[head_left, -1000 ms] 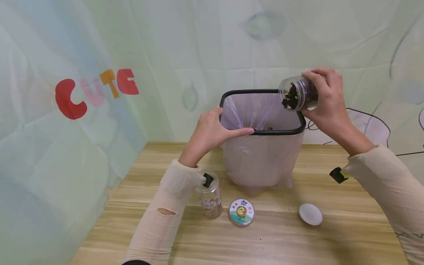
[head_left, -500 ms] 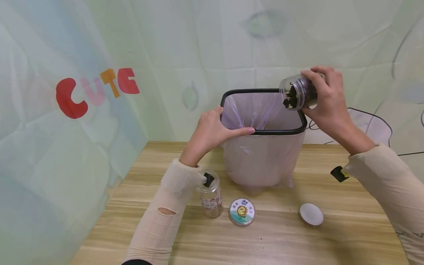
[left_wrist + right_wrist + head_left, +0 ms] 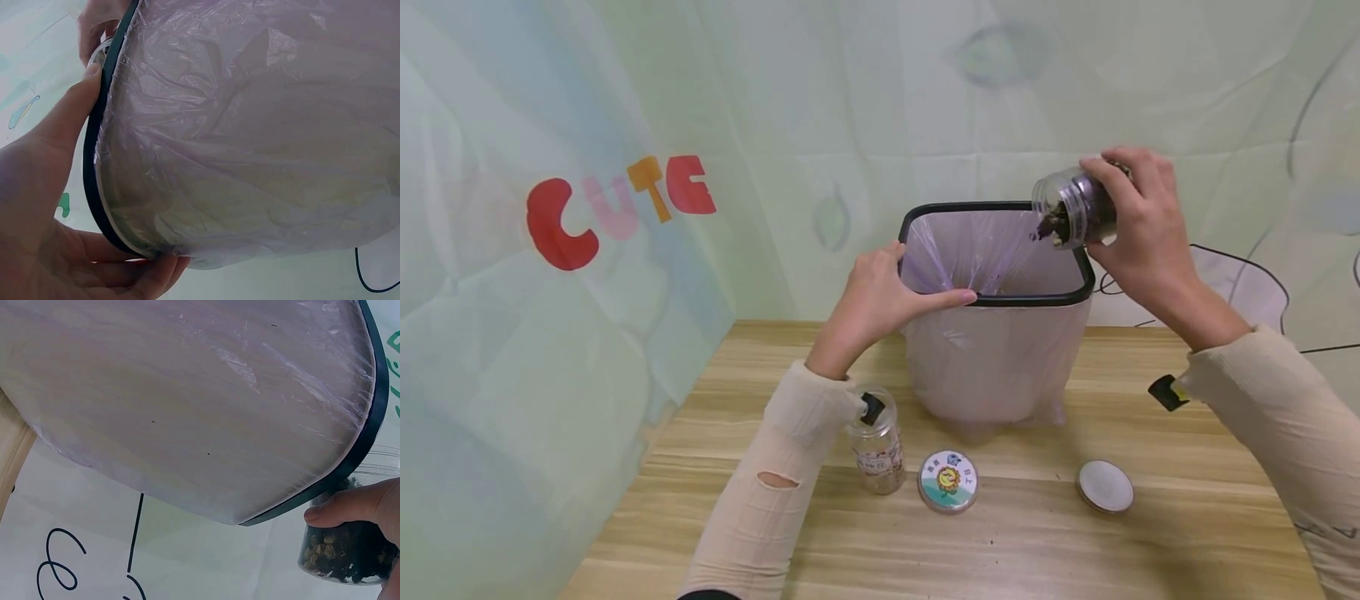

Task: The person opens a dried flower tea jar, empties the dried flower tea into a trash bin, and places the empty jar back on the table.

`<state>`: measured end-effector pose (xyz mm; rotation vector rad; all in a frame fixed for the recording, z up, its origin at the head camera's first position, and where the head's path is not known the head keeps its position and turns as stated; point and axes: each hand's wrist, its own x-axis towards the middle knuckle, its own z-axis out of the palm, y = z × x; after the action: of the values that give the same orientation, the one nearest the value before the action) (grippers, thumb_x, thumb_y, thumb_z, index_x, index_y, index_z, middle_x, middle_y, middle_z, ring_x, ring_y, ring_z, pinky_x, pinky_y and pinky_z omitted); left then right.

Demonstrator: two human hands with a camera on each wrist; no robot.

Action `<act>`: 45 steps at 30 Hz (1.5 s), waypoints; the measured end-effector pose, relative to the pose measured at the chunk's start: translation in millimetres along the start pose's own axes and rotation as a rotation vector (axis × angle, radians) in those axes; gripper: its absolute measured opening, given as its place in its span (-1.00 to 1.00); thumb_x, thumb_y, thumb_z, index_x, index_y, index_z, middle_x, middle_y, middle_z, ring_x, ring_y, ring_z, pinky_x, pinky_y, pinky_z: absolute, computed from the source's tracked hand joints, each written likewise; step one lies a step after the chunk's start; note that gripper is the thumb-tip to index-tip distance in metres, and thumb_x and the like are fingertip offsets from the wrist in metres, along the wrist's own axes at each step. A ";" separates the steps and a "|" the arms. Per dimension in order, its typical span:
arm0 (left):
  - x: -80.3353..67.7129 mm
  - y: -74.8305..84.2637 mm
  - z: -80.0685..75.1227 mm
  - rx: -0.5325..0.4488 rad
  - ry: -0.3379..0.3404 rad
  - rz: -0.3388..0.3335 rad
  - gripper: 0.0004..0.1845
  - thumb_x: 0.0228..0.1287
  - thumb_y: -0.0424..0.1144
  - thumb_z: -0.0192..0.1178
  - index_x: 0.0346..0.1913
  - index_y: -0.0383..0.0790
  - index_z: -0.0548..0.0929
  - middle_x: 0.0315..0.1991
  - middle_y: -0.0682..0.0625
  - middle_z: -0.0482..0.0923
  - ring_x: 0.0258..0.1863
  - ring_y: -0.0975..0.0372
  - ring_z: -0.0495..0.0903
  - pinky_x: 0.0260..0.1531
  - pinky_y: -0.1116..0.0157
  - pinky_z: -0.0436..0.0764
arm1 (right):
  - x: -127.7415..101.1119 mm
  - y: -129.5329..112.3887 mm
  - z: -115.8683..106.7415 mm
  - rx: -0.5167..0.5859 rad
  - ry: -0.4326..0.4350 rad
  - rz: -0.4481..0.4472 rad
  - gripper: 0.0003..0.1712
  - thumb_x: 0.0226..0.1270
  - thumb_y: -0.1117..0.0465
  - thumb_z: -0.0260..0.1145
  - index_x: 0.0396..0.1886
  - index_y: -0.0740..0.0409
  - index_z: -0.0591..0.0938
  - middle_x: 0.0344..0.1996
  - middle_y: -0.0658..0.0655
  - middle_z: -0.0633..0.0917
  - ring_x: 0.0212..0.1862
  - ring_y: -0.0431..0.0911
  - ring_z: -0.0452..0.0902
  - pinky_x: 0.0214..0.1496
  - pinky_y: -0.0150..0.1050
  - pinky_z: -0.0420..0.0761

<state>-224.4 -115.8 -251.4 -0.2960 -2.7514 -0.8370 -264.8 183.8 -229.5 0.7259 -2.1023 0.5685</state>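
Note:
My left hand [image 3: 880, 287] grips the near-left corner of a trash bin [image 3: 992, 362], thumb along the black front rim and fingers around the left side. In the left wrist view its fingertips [image 3: 164, 275] press on the plastic liner. A clear screw-mouth jar [image 3: 1078, 192] lies tipped in my right hand [image 3: 1142, 221], its mouth facing left above the bin's right side. Dark dried bits [image 3: 1055, 225] with some pale pieces gather at the mouth. Seen from the right wrist, the thumb [image 3: 344, 506] lies across the jar wall, with dark and tan pieces [image 3: 328, 550] behind it.
On the wooden table [image 3: 1030, 550], a clear labelled jar [image 3: 880, 462] stands near the left forearm. Beside it lies a round lid [image 3: 948, 482] with a sunflower picture. A plain whitish lid [image 3: 1105, 486] lies farther right. A printed cloth [image 3: 812, 108] hangs behind.
The dark bits have shifted inside the tipped jar, and a few now show at the lip of its mouth. The right hand has shifted very slightly; the left hand keeps its grip.

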 end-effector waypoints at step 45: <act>1.6 -2.7 0.5 0.017 0.001 -0.001 0.28 -0.21 0.53 0.38 0.43 -0.38 0.33 0.34 -0.26 0.40 0.35 -0.06 0.34 0.24 0.07 0.44 | 3.3 0.5 4.1 -0.102 0.067 -0.202 -0.05 -0.23 0.68 0.50 0.30 0.26 0.47 0.22 0.41 0.48 0.28 0.31 0.32 0.33 0.17 0.29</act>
<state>-226.7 -117.5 -252.8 -0.2906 -2.7562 -0.8137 -269.0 180.6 -229.2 0.8363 -1.9528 0.3672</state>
